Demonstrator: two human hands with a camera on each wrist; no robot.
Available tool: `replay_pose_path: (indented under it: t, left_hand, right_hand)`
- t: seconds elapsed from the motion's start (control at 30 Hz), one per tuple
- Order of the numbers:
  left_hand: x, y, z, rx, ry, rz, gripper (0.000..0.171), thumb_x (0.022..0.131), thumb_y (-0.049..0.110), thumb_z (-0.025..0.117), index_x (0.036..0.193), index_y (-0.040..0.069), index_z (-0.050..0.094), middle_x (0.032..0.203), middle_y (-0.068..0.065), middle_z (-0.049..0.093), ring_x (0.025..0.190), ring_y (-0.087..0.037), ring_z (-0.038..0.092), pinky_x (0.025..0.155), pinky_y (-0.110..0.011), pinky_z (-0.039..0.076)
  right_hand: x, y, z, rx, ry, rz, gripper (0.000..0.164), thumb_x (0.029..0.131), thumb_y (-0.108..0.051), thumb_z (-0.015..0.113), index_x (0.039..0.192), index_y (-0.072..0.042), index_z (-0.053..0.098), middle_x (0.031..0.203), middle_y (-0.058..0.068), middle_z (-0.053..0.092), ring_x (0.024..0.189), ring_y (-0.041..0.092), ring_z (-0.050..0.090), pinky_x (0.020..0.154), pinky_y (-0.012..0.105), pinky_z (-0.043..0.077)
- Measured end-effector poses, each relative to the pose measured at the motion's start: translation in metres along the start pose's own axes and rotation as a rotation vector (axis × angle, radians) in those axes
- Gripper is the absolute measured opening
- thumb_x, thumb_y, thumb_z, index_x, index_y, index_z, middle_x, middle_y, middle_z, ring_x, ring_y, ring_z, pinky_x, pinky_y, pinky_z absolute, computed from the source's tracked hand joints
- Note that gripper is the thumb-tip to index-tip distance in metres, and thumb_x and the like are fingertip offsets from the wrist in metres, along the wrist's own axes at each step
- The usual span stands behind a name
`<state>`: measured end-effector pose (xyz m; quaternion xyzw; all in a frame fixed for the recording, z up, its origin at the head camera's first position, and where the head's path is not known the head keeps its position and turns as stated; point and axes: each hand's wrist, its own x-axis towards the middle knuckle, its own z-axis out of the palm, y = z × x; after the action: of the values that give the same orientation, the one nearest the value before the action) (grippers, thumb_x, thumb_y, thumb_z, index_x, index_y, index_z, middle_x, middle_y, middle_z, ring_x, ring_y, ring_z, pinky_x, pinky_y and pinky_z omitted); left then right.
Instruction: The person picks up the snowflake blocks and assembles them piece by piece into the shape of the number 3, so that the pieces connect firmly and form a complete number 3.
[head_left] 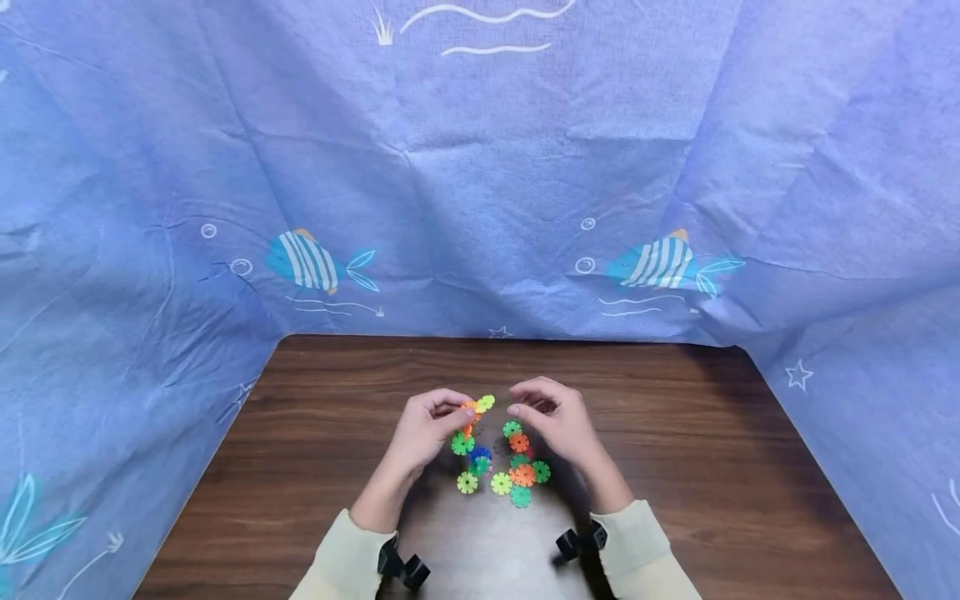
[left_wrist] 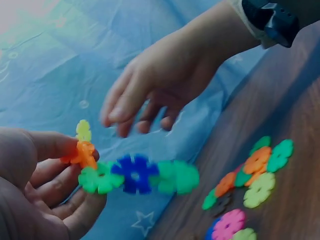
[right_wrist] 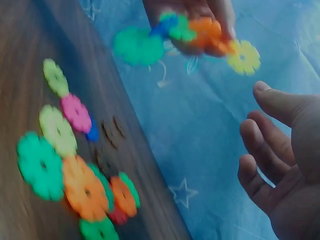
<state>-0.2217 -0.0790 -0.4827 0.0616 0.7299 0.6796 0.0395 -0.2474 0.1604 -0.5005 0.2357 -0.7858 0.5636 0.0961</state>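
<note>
My left hand (head_left: 423, 429) pinches a joined chain of notched plastic discs between thumb and fingers, at its orange discs (left_wrist: 86, 154). From there a yellow disc (left_wrist: 83, 131) sticks out at one end. The other way run a green disc (left_wrist: 100, 178), a blue disc (left_wrist: 135, 175) and another green disc (left_wrist: 178, 176). Across from the chain my right hand (head_left: 558, 421) hovers with nothing in it, fingers loosely bent and thumb apart from them. Its thumb tip is close to the yellow disc in the right wrist view.
Below the hands, several more discs lie on the brown wooden table (head_left: 315, 492), among them an orange disc (right_wrist: 86, 190), a pink disc (right_wrist: 76, 113) and a green disc (right_wrist: 41, 165). A blue fish-print cloth (head_left: 480, 192) hangs behind the table and on both sides.
</note>
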Motion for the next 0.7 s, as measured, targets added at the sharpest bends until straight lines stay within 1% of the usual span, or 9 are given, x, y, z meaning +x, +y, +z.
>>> replay_pose_path:
  t: [0.07,0.17,0.3,0.4,0.53,0.6,0.7]
  left_hand:
    - [0.001,0.001,-0.004,-0.035,0.047,-0.008,0.017,0.091,0.004,0.075,0.105,-0.005,0.073,0.086,-0.008,0.076,0.075,-0.012,0.068,0.068,-0.028,0.058]
    - [0.003,0.003,-0.01,-0.075,0.092,-0.026,0.017,0.091,0.0,0.074,0.106,-0.007,0.071,0.084,-0.008,0.075,0.072,-0.012,0.068,0.064,-0.027,0.058]
    - [0.002,0.006,-0.016,-0.09,0.119,-0.059,0.019,0.091,0.0,0.073,0.108,-0.006,0.07,0.083,-0.007,0.075,0.068,-0.011,0.068,0.06,-0.028,0.058]
    - [0.002,0.008,-0.017,-0.094,0.124,-0.059,0.019,0.091,0.0,0.073,0.109,-0.006,0.07,0.083,-0.007,0.075,0.068,-0.011,0.068,0.061,-0.029,0.059]
    - [0.003,0.007,-0.016,-0.095,0.133,-0.037,0.017,0.091,-0.002,0.073,0.107,-0.007,0.07,0.083,-0.008,0.075,0.07,-0.012,0.068,0.061,-0.027,0.058]
    - [0.002,0.007,-0.016,-0.091,0.135,-0.036,0.017,0.091,-0.002,0.073,0.107,-0.007,0.07,0.084,-0.009,0.076,0.07,-0.012,0.068,0.061,-0.026,0.058]
    - [0.001,0.008,-0.016,-0.084,0.139,-0.039,0.018,0.092,0.0,0.073,0.108,-0.007,0.07,0.087,-0.012,0.076,0.07,-0.013,0.069,0.061,-0.027,0.058]
  right_hand:
    - [0.003,0.005,-0.006,-0.047,-0.02,0.022,0.019,0.088,-0.011,0.081,0.107,-0.012,0.077,0.095,0.005,0.076,0.079,0.012,0.068,0.07,0.029,0.057]
    - [0.006,0.015,-0.013,-0.146,-0.1,0.042,0.018,0.089,-0.016,0.082,0.106,-0.014,0.078,0.096,0.001,0.076,0.079,0.009,0.067,0.07,0.028,0.057]
    - [0.009,0.028,-0.016,-0.319,-0.257,0.044,0.018,0.089,-0.018,0.081,0.105,-0.012,0.077,0.095,-0.002,0.075,0.081,0.008,0.067,0.073,0.027,0.057]
    - [0.01,0.036,-0.015,-0.45,-0.349,0.057,0.017,0.09,-0.02,0.081,0.103,-0.012,0.077,0.092,-0.005,0.074,0.081,0.007,0.067,0.074,0.028,0.057]
    - [0.012,0.046,-0.009,-0.597,-0.394,0.072,0.012,0.09,-0.027,0.08,0.098,-0.018,0.078,0.087,-0.01,0.073,0.079,0.006,0.067,0.073,0.03,0.056]
    - [0.014,0.049,-0.006,-0.631,-0.405,0.093,0.012,0.089,-0.031,0.081,0.095,-0.021,0.078,0.084,-0.011,0.073,0.077,0.005,0.066,0.072,0.032,0.056]
    - [0.015,0.048,-0.001,-0.67,-0.436,0.138,0.021,0.085,-0.039,0.085,0.093,-0.021,0.078,0.082,-0.011,0.073,0.076,0.007,0.066,0.071,0.034,0.056]
